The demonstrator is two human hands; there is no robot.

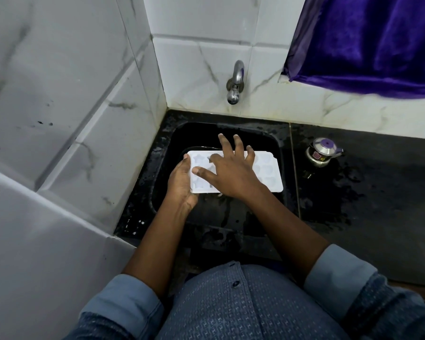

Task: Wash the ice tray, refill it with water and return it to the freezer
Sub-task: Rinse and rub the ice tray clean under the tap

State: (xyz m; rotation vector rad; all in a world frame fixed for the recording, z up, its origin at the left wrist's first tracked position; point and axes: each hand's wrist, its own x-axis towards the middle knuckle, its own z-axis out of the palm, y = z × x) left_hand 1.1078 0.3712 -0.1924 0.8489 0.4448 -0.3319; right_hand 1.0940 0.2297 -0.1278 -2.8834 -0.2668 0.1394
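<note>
A blue shirt (231, 303) is filling the frame's bottom. At centre, over the sink (194, 133), the left hand (180, 180) is gripping the left edge of the ice tray (268, 173); the right hand (233, 174) is pressing it, fingers spread.

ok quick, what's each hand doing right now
Left hand: holding the ice tray by its left edge.
Right hand: open, fingers spread flat on the tray.
</note>
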